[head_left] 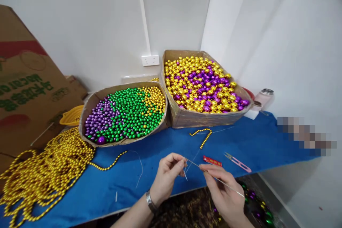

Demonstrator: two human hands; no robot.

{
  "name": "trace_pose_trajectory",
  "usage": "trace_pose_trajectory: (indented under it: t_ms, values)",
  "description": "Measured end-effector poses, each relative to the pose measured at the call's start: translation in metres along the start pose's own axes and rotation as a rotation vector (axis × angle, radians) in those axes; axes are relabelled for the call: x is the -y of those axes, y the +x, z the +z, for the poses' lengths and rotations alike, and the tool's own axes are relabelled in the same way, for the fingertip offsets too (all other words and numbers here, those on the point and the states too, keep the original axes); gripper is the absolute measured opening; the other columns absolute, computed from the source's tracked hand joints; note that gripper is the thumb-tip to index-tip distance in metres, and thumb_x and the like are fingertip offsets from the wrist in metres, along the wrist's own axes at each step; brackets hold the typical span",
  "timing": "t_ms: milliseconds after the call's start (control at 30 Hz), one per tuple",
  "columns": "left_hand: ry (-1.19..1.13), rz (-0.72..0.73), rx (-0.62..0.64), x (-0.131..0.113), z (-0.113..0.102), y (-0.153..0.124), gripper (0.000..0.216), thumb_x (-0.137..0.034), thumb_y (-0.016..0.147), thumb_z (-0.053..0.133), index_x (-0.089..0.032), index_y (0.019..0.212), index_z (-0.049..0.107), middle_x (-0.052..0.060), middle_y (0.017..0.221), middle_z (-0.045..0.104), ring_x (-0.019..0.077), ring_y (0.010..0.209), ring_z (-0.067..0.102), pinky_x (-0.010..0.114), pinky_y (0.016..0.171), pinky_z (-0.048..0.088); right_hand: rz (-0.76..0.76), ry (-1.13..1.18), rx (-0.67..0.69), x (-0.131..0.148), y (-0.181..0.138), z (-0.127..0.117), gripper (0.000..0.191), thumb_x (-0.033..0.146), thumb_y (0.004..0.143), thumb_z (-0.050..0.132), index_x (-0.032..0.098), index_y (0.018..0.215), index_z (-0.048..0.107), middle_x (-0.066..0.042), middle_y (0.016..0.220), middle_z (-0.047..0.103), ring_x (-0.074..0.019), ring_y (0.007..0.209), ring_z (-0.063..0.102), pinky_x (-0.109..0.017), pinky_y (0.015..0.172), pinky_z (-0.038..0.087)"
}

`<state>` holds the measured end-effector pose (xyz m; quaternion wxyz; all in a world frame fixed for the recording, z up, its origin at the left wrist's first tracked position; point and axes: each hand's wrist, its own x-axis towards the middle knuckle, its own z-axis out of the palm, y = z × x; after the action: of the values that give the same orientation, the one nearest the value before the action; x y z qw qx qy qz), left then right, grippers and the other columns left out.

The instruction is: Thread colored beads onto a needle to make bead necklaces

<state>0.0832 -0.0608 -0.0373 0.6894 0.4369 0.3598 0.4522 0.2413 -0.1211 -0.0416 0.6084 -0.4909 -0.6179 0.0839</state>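
Observation:
My right hand (224,189) is closed around a long thin needle (230,187), which slants from lower right up towards my left fingertips. My left hand (169,171), with a metal bracelet on the wrist, pinches a pale thread (186,175) at the needle's far end. Whether the thread passes through the needle cannot be made out. Beyond my hands, a short string of gold beads (206,138) lies on the blue cloth (171,142), with thread trailing from it. Near my right hand are a red packet (212,161) and pink-handled thread snips (237,162).
A cardboard box (123,144) holds small green, purple and gold beads. Behind it, a taller box (208,118) contains larger gold and purple beads. Gold bead strands (48,171) are heaped at left beside a large carton (24,89). A can (264,97) stands at right.

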Motion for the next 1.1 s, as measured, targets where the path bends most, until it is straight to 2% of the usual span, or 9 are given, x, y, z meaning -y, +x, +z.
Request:
trace_pose_trajectory:
  t_ms: [233, 967, 1100]
  values:
    - [-0.031, -0.012, -0.001, 0.0030, 0.0010, 0.0019, 0.022, -0.034, 0.074, 0.069, -0.013, 0.080, 0.064, 0.003, 0.072, 0.061, 0.0082, 0.055, 0.050, 0.021, 0.054, 0.042, 0.005, 0.136, -0.048, -0.0034, -0.0043, -0.0001, 0.022, 0.007, 0.082, 0.058, 0.022, 0.097, 0.054, -0.005, 0.093, 0.070, -0.0193, 0.086, 0.068, -0.037, 0.073, 0.058]
    - [-0.065, 0.000, 0.010, 0.0039, 0.0029, 0.0017, 0.018, -0.030, 0.075, 0.068, -0.013, 0.080, 0.065, 0.002, 0.072, 0.062, 0.0079, 0.055, 0.051, 0.021, 0.055, 0.043, 0.010, 0.106, -0.031, 0.0020, -0.0028, -0.0022, 0.016, 0.010, 0.083, 0.057, 0.020, 0.095, 0.055, -0.007, 0.090, 0.071, -0.0192, 0.085, 0.069, -0.034, 0.070, 0.060]
    - [-0.063, 0.002, 0.007, 0.0043, 0.0027, 0.0022, 0.017, -0.030, 0.076, 0.068, -0.013, 0.080, 0.064, 0.002, 0.072, 0.062, 0.0074, 0.055, 0.050, 0.021, 0.056, 0.043, -0.012, 0.104, -0.018, 0.0018, -0.0027, -0.0031, 0.021, 0.006, 0.082, 0.057, 0.021, 0.096, 0.056, -0.007, 0.091, 0.071, -0.0193, 0.085, 0.069, -0.033, 0.070, 0.060]
